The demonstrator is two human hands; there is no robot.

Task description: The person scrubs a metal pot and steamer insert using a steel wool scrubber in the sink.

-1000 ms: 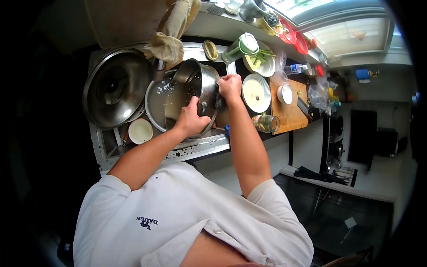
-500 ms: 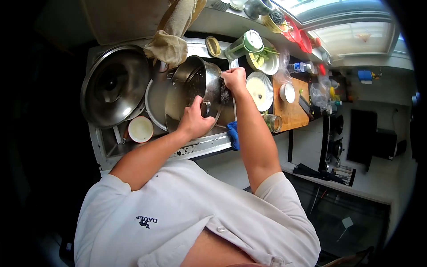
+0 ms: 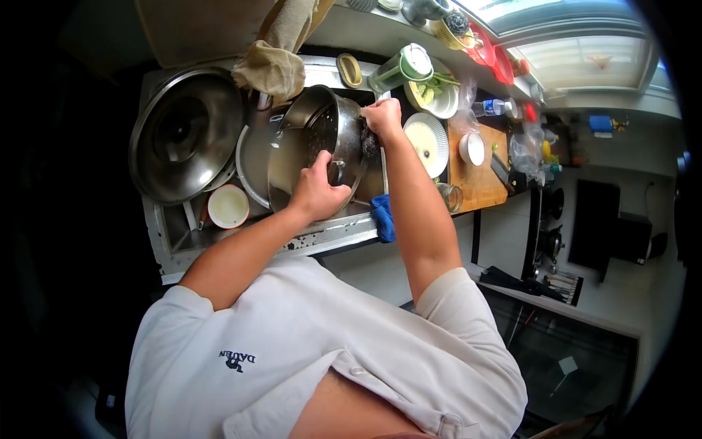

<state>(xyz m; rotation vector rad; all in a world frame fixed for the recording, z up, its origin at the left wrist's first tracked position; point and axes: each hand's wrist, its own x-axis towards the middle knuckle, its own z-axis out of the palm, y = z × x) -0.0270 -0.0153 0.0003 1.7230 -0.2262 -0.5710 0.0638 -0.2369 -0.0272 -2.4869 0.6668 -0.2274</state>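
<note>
A metal pot [image 3: 349,130] is tipped on its side in the sink, its mouth facing left and its outer wall and base toward the right. My left hand [image 3: 319,192] is closed on the pot's near side, by a small metal handle fitting. My right hand [image 3: 382,117] is closed on a dark, wiry scouring pad [image 3: 369,143] that touches the pot's outside. Beneath and left of the pot is a wide metal basin [image 3: 251,172] with cloudy water. Part of the pad is hidden behind the fingers.
A large steel bowl [image 3: 157,172] and a white red-rimmed bowl [image 3: 228,207] lie at left. A cloth [image 3: 270,69] hangs over the tap. Right of the sink are a white ridged plate [image 3: 425,143], a glass jar [image 3: 450,196], a cutting board [image 3: 479,186] and a blue cloth [image 3: 382,218].
The view has shifted slightly. My right hand and the scouring pad have moved a little farther up along the pot's outside, while my left hand keeps its hold.
</note>
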